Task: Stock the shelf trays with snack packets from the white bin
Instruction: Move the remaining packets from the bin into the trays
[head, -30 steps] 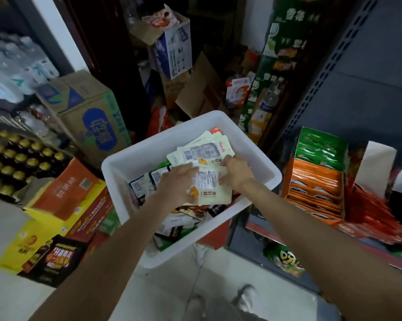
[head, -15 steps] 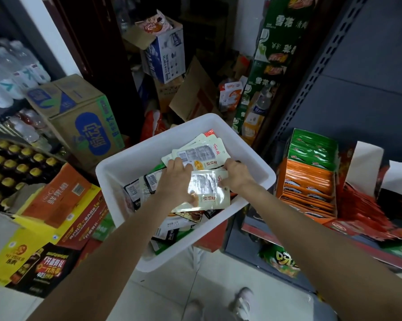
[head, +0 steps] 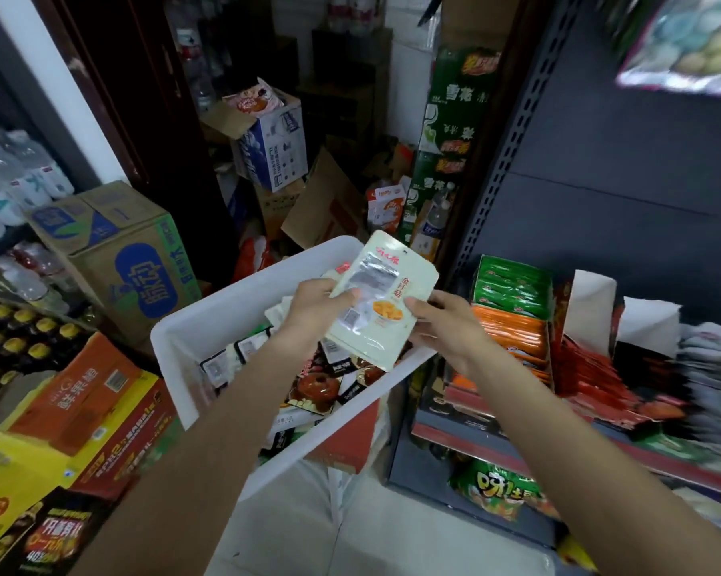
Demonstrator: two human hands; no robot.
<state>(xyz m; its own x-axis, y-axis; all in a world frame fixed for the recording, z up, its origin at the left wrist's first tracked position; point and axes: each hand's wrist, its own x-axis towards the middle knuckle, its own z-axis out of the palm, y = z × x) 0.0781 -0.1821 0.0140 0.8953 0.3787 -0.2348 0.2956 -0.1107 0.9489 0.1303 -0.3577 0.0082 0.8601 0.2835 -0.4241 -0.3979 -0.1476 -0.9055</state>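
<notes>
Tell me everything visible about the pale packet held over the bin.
The cream, glossy plastic snack packet is flat, with red script and a hang hole at its top, a clear window and an orange food picture. It is tilted, top pointing away and right, above the white plastic bin. The left hand pinches its left edge; the right hand holds its right edge.

There is just one view, from a wide-angle camera on the person's head, looking forward and steeply down along both forearms. It sits close above the white bin [head: 209,322], which fills the middle of the frame. Left of the bin lie stacked cartons; right of it the shelf trays [head: 512,326] run off toward the edge, blurred there. Beyond the bin the view reaches a cluttered back corner. Below the bin, pale floor shows.
</notes>
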